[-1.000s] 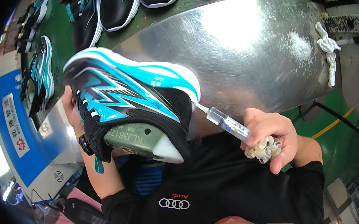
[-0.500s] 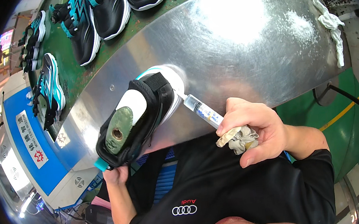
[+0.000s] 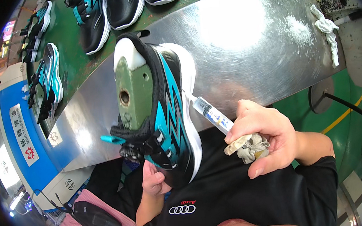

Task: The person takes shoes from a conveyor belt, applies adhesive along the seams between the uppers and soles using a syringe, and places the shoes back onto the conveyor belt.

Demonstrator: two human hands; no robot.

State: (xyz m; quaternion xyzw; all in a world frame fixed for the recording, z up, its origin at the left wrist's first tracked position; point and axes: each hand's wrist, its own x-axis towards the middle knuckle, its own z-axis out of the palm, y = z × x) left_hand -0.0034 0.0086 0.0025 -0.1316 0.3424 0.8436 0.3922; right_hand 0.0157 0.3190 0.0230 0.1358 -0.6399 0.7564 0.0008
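Left of frame centre, your left hand (image 3: pixel 155 181) clamps the black-and-turquoise, white-soled shoe (image 3: pixel 172 118) by its toe, apparently so its side faces the clear plastic syringe (image 3: pixel 210 113) gripped in your right hand (image 3: pixel 272 132).

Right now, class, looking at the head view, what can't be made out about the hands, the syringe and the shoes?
All in the head view:
- Left hand: most fingers hidden behind the held shoe.
- Syringe: rear end covered by the right hand and a crumpled wad.
- Syringe contact: too small to tell whether it touches the shoe.
- Held shoe's underside: turned away.
- Black shoes behind: several cut off by the top edge.
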